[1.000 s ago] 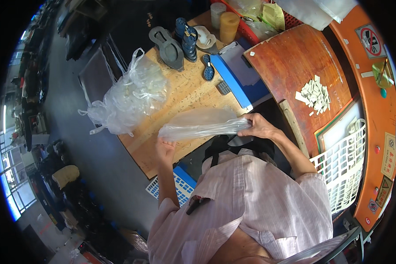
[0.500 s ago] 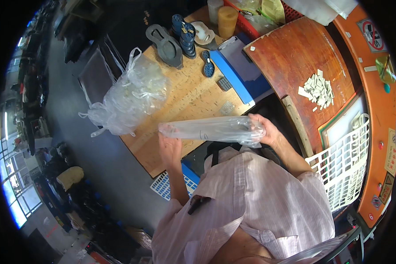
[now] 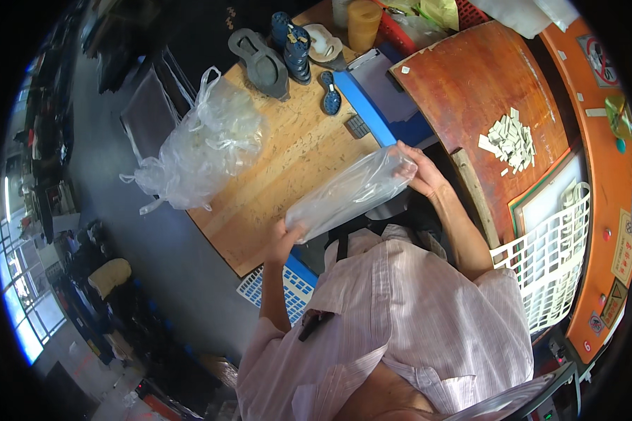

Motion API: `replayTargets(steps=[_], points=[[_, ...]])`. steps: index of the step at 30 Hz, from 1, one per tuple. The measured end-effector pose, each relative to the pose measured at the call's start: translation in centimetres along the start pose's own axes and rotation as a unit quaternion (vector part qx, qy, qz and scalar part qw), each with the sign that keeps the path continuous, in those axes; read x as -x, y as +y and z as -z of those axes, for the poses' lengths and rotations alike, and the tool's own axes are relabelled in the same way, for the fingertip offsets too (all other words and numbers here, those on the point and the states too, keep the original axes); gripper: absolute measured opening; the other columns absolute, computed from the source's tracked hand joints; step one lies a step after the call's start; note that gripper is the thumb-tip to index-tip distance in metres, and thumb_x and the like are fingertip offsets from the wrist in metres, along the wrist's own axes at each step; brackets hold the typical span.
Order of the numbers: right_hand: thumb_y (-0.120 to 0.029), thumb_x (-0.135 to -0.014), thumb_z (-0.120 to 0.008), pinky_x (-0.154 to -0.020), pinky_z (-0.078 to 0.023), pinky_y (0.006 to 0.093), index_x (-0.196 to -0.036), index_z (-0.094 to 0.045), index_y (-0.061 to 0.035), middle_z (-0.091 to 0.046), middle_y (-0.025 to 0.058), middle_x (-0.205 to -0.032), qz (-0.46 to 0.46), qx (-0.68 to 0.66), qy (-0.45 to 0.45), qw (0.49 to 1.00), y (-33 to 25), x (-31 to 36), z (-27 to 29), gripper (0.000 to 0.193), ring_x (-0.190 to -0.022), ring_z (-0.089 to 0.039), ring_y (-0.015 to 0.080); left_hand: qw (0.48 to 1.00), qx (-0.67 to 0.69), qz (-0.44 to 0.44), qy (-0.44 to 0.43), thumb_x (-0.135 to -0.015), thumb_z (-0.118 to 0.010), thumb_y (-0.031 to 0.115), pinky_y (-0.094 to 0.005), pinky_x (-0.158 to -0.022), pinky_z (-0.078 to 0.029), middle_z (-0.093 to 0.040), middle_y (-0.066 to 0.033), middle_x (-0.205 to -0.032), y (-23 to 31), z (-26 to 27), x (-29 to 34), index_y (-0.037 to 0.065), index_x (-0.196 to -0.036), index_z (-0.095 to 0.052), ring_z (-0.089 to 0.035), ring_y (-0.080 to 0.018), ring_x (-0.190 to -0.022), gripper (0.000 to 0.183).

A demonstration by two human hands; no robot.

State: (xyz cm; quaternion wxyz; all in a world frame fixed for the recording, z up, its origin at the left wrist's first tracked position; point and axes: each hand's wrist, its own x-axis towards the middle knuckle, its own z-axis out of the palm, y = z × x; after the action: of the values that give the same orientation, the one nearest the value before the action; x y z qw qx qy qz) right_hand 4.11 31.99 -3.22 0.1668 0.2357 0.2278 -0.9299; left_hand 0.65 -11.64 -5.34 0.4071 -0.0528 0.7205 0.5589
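A long clear plastic bag [image 3: 351, 193] stretches on a slant between my hands, over the near edge of the wooden table. My left hand [image 3: 285, 238] grips its lower left end. At the upper right end, my right hand [image 3: 420, 174] is closed on the plastic, with the fingertips partly seen through it. Left of the bag lies a bulky heap of clear plastic bags [image 3: 214, 140] on the table's left edge.
Wooden table [image 3: 260, 203] holds a grey sole-shaped mould [image 3: 260, 63], stacked dark blue soles [image 3: 297, 52], a single small sole [image 3: 330, 95] and a dark block [image 3: 357, 126]. To the right, a brown board [image 3: 463, 77] carries small pale pieces [image 3: 510, 142]; a white basket [image 3: 548, 259] stands nearer.
The bag has gone from nearly level to slanted. My left hand moved right and nearer to me; my right hand rose slightly. Both keep hold of the bag.
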Motion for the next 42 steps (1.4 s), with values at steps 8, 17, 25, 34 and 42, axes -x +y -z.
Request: replayTargets(steps=[8,17,25,34,42], points=[[-0.021,-0.085,-0.088,-0.078,-0.054,0.0312,-0.12,-0.073,0.0004,-0.072,0.003,-0.096,0.102,0.647,-0.049,0.754,2.1,0.4,-0.7,0.043,-0.085,-0.064,0.0132,0.816,0.506,0.103,0.26,-0.107,-0.049,0.024,-0.0447,-0.103,-0.049,-0.065,-0.0076,-0.126,0.3,1.0,-3.8,0.01,-0.122,-0.065,-0.061,-0.0234,-0.113,0.026],[-0.035,-0.102,-0.067,-0.063,-0.05,0.0354,-0.087,-0.071,0.0004,-0.067,0.0059,-0.076,0.014,0.168,0.23,0.958,4.7,-8.4,2.4,0.039,-0.064,-0.058,0.016,0.93,0.283,0.093,0.214,-0.103,-0.06,0.016,-0.0372,-0.101,-0.052,-0.062,-0.0072,-0.121,-2.8,1.5,-4.8,0.009,-0.137,-0.058,-0.063,-0.0204,-0.109,0.035],[-0.015,-0.097,-0.062,-0.093,-0.051,0.0514,-0.106,-0.073,-0.0013,-0.071,0.022,-0.107,0.389,0.721,0.106,0.563,5.9,-5.7,-2.8,0.02,-0.101,-0.064,0.0418,0.894,0.313,0.143,0.288,-0.1,-0.064,0.053,-0.0368,-0.085,-0.051,-0.064,0.0003,-0.112,-3.7,-1.6,-8.4,0.018,-0.127,-0.063,-0.061,-0.0139,-0.101,0.044],[-0.024,-0.093,-0.066,-0.086,-0.057,0.0472,-0.096,-0.073,-0.0049,-0.073,0.0196,-0.099,0.101,0.835,0.131,0.525,14.3,-12.8,-0.4,0.02,-0.106,-0.07,0.0357,0.905,0.226,0.049,0.357,-0.103,-0.062,0.045,-0.0404,-0.086,-0.053,-0.067,-0.0067,-0.112,-5.4,-1.6,-7.1,0.006,-0.116,-0.07,-0.064,-0.0197,-0.101,0.042],[-0.029,-0.08,-0.082,-0.091,-0.056,0.0443,-0.126,-0.058,-0.0046,-0.067,0.0183,-0.118,0.132,0.898,0.03,0.418,13.5,-13.2,0.0,0.057,-0.111,-0.067,0.0351,0.889,-0.247,-0.228,0.311,-0.094,-0.07,0.011,-0.0446,-0.1,-0.05,-0.068,-0.0223,-0.119,-0.3,-7.3,-4.9,-0.004,-0.127,-0.065,-0.065,-0.0368,-0.114,0.037]])
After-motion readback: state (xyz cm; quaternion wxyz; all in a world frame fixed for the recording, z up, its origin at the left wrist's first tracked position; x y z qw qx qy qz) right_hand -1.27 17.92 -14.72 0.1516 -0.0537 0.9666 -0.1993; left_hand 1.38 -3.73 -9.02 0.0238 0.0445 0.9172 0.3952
